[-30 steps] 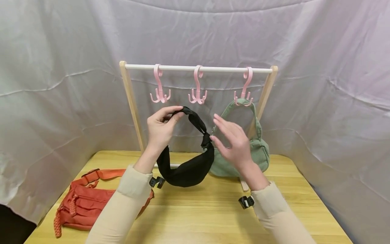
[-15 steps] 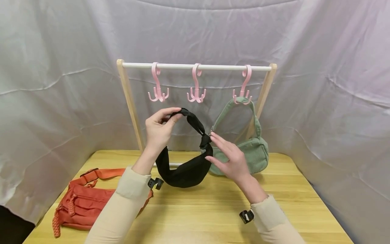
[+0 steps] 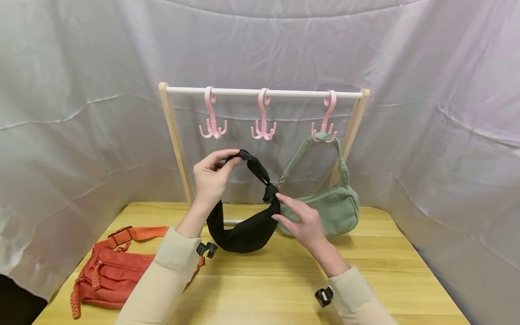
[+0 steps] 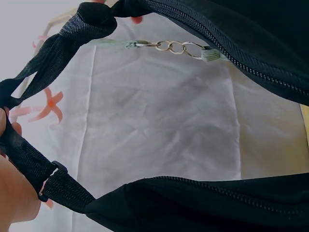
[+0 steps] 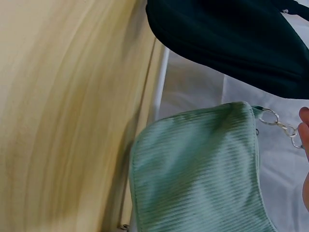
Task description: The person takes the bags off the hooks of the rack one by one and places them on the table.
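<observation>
My left hand point(image 3: 210, 180) pinches the strap of a black shoulder bag point(image 3: 245, 232) between thumb and fingers. The bag hangs below that hand, and its strap forms a loop with a knot point(image 3: 270, 192) at the right end. In the left wrist view, a zipper and a strap slider point(image 4: 59, 166) show on it. At the bag's right side, just under the knot, is my right hand point(image 3: 302, 222), its fingers extended and the fingertips at the black fabric. Behind that hand a green corduroy bag point(image 3: 337, 210) hangs by its strap from a pink hook point(image 3: 327, 119).
A rack with a white rail point(image 3: 235, 91) and wooden legs stands at the back of the wooden table point(image 3: 252, 289). Two more pink hooks, a left hook point(image 3: 211, 119) and a middle hook point(image 3: 263, 119), hang there. An orange-red bag point(image 3: 118, 271) lies at the left.
My right hand has come left and down to the black bag's side, below the knot. The left hand, still pinching the strap, has lowered slightly with the bag.
</observation>
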The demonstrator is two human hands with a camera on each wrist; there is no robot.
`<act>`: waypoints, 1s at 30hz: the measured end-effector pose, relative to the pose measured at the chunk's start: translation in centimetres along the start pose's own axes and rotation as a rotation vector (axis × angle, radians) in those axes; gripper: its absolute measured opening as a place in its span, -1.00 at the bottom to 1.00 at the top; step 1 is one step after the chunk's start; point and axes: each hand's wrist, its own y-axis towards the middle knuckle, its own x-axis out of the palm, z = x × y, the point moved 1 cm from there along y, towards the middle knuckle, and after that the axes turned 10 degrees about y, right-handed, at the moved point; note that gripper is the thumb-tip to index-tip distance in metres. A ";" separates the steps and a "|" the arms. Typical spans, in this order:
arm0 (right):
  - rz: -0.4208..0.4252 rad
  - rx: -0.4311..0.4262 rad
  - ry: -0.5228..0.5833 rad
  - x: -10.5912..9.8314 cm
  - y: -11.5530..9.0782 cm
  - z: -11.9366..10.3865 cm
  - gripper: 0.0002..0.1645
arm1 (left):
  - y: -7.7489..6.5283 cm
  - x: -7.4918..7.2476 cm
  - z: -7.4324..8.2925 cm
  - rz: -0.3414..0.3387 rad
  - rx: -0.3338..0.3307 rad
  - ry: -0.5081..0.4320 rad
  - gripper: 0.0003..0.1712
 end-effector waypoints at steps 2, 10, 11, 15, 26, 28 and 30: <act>0.014 0.000 -0.001 0.2 -0.1 0.0 -0.35 | 0.0 0.0 -0.1 0.004 0.002 -0.004 -0.80; 0.058 0.018 0.029 1.0 -0.4 0.1 -0.26 | -0.3 -0.3 -0.3 0.018 -0.001 -0.008 -0.80; 0.056 0.023 0.038 1.0 -0.4 0.1 -0.26 | -0.3 -0.4 -0.4 0.021 -0.005 -0.005 -0.80; 0.052 0.040 0.114 1.1 -0.2 0.0 -0.27 | -0.2 -0.7 -0.7 0.039 -0.028 0.001 -0.81; 0.106 -0.009 0.146 0.6 0.3 -1.1 -0.38 | -0.1 -1.3 -1.3 0.035 -0.036 0.030 -0.82; 0.112 -0.018 0.142 0.5 0.4 -1.4 -0.40 | -0.1 -1.5 -1.4 0.026 -0.038 0.029 -0.82; 0.116 -0.019 0.142 0.3 0.5 -1.7 -0.41 | -0.3 -1.7 -1.6 0.016 -0.040 0.031 -0.82</act>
